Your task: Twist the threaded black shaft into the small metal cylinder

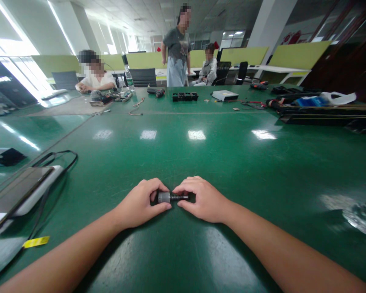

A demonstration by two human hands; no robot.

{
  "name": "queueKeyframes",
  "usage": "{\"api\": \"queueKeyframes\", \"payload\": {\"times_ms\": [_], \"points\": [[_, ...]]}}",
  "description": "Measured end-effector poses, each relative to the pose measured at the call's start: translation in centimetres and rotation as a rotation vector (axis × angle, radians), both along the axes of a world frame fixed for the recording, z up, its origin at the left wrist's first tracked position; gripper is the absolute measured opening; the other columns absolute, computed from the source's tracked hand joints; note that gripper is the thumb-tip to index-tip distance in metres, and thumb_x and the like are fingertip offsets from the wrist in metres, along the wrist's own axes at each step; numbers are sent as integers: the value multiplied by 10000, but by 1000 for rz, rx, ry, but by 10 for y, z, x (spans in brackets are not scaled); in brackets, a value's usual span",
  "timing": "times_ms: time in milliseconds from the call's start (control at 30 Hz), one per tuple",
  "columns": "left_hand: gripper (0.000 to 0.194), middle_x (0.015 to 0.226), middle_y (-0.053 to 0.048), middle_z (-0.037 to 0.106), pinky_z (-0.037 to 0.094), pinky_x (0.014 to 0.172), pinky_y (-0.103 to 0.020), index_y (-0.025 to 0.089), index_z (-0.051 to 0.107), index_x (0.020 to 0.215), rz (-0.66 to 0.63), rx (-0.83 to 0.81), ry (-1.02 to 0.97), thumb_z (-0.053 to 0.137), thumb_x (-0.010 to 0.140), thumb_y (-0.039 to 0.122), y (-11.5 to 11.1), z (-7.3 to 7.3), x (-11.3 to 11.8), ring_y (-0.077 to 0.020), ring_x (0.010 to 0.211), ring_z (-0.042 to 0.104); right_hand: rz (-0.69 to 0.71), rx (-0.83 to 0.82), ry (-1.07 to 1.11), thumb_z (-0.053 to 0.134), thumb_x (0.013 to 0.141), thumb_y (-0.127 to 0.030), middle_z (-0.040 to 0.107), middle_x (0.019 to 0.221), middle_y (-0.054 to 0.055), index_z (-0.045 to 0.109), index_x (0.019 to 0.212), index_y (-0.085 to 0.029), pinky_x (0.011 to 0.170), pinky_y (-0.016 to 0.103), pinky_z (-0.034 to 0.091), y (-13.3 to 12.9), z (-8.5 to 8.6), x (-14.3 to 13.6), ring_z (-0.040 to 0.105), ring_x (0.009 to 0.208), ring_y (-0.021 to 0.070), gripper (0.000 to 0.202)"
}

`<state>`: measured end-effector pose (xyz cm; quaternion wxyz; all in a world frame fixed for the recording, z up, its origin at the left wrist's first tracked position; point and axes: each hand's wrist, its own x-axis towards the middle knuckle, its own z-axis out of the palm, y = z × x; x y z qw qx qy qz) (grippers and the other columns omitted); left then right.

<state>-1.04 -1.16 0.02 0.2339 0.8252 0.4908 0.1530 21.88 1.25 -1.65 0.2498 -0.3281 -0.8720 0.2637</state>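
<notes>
Low over the green table (219, 162), a small spring-loaded cylindrical part (164, 197) lies sideways between my hands. It has a grey collar at its left, a dark coil spring in the middle and a thin metal rod pointing right. My left hand (138, 203) curls round the collar end, thumb below and index finger above. From the other side my right hand (203, 199) is curved round the spring and rod, its thumb and index finger close to them. The hidden fingertips leave the exact contact points unclear.
At the left lie a phone (21, 189), a black cable (42, 203) and a yellow tag (36, 241). A clear glass object (362, 217) stands at the right edge. Tools, a bottle (129, 77) and a white box (225, 95) line the far side, with several people beyond.
</notes>
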Motion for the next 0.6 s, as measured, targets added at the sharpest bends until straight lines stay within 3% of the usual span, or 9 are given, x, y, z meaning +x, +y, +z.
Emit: {"api": "queueKeyframes", "payload": {"times_ms": [600], "points": [[260, 755, 13, 586, 369, 655, -270, 207, 641, 976, 2, 15, 15, 701, 813, 400, 1, -1, 1, -163, 697, 519, 1, 14, -1, 740, 770, -181, 710, 908, 22, 698, 982, -209, 827, 337, 406, 0, -1, 0, 613, 853, 179, 218]]}}
